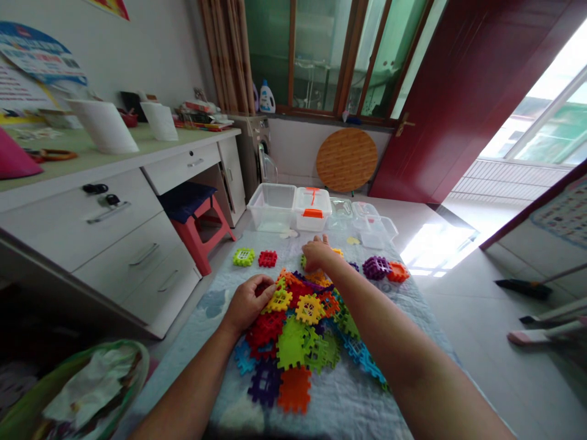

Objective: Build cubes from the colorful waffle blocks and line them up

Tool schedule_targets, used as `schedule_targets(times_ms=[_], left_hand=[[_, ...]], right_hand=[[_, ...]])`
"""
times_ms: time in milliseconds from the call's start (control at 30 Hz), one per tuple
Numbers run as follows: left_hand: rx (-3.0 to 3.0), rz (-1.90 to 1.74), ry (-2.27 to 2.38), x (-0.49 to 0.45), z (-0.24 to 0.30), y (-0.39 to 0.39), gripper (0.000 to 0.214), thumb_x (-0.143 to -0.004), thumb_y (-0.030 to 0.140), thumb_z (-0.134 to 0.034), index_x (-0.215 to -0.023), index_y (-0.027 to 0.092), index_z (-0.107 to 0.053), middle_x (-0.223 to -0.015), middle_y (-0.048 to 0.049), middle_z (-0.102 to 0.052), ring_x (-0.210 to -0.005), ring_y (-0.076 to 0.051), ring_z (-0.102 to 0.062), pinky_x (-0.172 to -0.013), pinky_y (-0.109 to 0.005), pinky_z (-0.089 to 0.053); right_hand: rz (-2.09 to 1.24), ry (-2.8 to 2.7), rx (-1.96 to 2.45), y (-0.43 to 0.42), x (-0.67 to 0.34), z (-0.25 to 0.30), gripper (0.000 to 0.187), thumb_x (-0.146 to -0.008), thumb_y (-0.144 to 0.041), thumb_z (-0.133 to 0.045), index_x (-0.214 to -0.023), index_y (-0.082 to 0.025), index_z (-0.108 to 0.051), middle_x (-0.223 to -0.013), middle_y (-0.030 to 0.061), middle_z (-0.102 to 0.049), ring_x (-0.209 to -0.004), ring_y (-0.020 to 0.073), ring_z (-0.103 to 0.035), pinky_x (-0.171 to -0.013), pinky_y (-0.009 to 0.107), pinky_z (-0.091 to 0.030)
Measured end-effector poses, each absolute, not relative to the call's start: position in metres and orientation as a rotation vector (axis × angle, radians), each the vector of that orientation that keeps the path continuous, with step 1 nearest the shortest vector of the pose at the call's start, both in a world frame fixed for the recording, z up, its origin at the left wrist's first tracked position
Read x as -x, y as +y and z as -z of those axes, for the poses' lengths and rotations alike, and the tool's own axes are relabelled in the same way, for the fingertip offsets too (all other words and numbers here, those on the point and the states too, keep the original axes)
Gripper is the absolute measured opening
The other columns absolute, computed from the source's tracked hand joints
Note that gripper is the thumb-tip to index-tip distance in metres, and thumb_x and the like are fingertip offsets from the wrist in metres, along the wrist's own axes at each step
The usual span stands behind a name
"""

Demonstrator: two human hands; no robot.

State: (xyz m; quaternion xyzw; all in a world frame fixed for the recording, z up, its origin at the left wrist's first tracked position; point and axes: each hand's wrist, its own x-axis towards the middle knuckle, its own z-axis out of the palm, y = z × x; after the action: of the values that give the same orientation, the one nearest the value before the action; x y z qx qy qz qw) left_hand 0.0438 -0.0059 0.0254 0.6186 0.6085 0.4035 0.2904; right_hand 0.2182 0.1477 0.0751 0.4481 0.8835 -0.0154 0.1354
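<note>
Quilt (202, 318) is spreading between the drawer cabinet (114, 238) and sunlit floor (481, 305), leaving bare margins around interlocking plastic blocks (293, 330) heaped at its center. Left hand (247, 302) is curling over the heap's edge, right hand (318, 253) is touching blocks farther along, neither clearly gripping.

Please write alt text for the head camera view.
Two bare hands work over a heap of colourful interlocking plastic tiles on a quilted blanket, the left hand at its near edge and the right hand at its far edge. Clear plastic storage boxes stand beyond, near white desk drawers.
</note>
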Motion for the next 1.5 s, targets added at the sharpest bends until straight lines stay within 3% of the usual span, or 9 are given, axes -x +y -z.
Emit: schedule_targets(times_ms=[167, 333, 600, 667, 833, 1000, 1100, 1267, 1500], left_hand=[[-1.648, -1.073, 1.620, -0.044, -0.026, -0.007, 0.031, -0.085, 0.049, -0.056, -0.086, 0.019, -0.064, -0.080, -0.0018, -0.068, -0.075, -0.018, -0.062, -0.071, -0.027, -0.048], [-1.642, -1.086, 1.618, -0.045, -0.027, -0.006, 0.030, -0.084, 0.048, -0.055, -0.084, 0.019, -0.063, -0.078, -0.0012, -0.066, -0.073, -0.018, -0.061, -0.069, -0.026, -0.049], [-1.677, -1.079, 1.598, -0.044, -0.024, -0.007, 0.032, -0.083, 0.048, -0.057, -0.096, 0.020, -0.065, -0.091, -0.0029, -0.071, -0.084, -0.020, -0.066, -0.077, -0.028, -0.052], [-1.704, -1.047, 1.593, -0.045, -0.023, -0.009, 0.031, -0.083, 0.047, -0.057, -0.097, 0.020, -0.065, -0.090, -0.0026, -0.071, -0.083, -0.020, -0.066, -0.077, -0.028, -0.052], [-1.735, -0.996, 1.608, -0.045, -0.023, -0.009, 0.031, -0.085, 0.047, -0.055, -0.096, 0.021, -0.065, -0.090, -0.0024, -0.070, -0.082, -0.019, -0.065, -0.076, -0.028, -0.051], [-1.926, -1.122, 1.747, -0.051, -0.046, -0.007, 0.028, -0.085, 0.046, -0.054, -0.093, 0.021, -0.065, -0.101, -0.0062, -0.067, -0.102, -0.024, -0.059, -0.096, -0.037, -0.043], [-2.063, -1.060, 1.642, -0.067, -0.068, -0.003, 0.027, -0.086, 0.043, -0.051, -0.094, 0.021, -0.065, -0.106, -0.0077, -0.066, -0.107, -0.025, -0.056, -0.101, -0.039, -0.040], [-2.230, -0.752, 1.345, -0.109, -0.088, 0.016, 0.023, -0.082, 0.034, -0.057, -0.100, 0.023, -0.068, -0.109, -0.0080, -0.068, -0.105, -0.026, -0.059, -0.097, -0.039, -0.042], [-2.316, -0.435, 1.257, -0.139, -0.073, 0.048, 0.035, -0.078, 0.039, -0.063, -0.109, 0.023, -0.068, -0.108, -0.0092, -0.070, -0.098, -0.027, -0.064, -0.086, -0.036, -0.046]], right_hand=[[0.054, 2.603, -1.328, 0.146, -0.220, -0.080, 0.046, -0.061, -0.022, -0.073, -0.106, -0.012, -0.070, -0.112, 0.0200, -0.067, -0.120, 0.0396, -0.048, -0.108, 0.065, -0.020], [0.020, 2.743, -1.474, 0.137, -0.246, -0.115, 0.049, -0.078, -0.046, -0.062, -0.119, -0.017, -0.061, -0.123, 0.0149, -0.062, -0.121, 0.0360, -0.046, -0.105, 0.060, -0.027], [0.522, 3.126, -1.841, 0.074, -0.361, -0.124, 0.033, -0.084, -0.033, -0.056, -0.113, -0.018, -0.061, -0.102, 0.0090, -0.069, -0.094, 0.0208, -0.063, -0.086, 0.036, -0.048], [0.637, 3.048, -1.889, 0.057, -0.382, -0.103, 0.031, -0.083, -0.035, -0.056, -0.109, -0.019, -0.062, -0.097, 0.0080, -0.070, -0.087, 0.0206, -0.065, -0.081, 0.037, -0.050], [0.736, 2.970, -1.913, 0.036, -0.395, -0.058, 0.030, -0.081, -0.034, -0.058, -0.108, -0.020, -0.063, -0.106, 0.0091, -0.069, -0.100, 0.0235, -0.063, -0.089, 0.041, -0.049], [0.798, 3.058, -1.711, 0.037, -0.382, -0.050, 0.023, -0.080, -0.024, -0.054, -0.100, -0.020, -0.064, -0.110, 0.0084, -0.068, -0.107, 0.0232, -0.060, -0.098, 0.042, -0.044], [0.838, 3.063, -1.623, 0.038, -0.380, -0.050, 0.025, -0.070, -0.011, -0.050, -0.089, -0.021, -0.063, -0.104, 0.0062, -0.068, -0.101, 0.0218, -0.061, -0.096, 0.041, -0.044], [0.884, 3.042, -1.611, 0.033, -0.388, -0.048, 0.032, -0.060, -0.006, -0.048, -0.086, -0.021, -0.060, -0.110, 0.0056, -0.065, -0.108, 0.0230, -0.057, -0.098, 0.041, -0.042], [1.016, 2.961, -1.718, 0.032, -0.397, -0.042, 0.027, -0.067, -0.012, -0.052, -0.092, -0.022, -0.060, -0.101, 0.0047, -0.066, -0.095, 0.0207, -0.060, -0.086, 0.036, -0.047]])
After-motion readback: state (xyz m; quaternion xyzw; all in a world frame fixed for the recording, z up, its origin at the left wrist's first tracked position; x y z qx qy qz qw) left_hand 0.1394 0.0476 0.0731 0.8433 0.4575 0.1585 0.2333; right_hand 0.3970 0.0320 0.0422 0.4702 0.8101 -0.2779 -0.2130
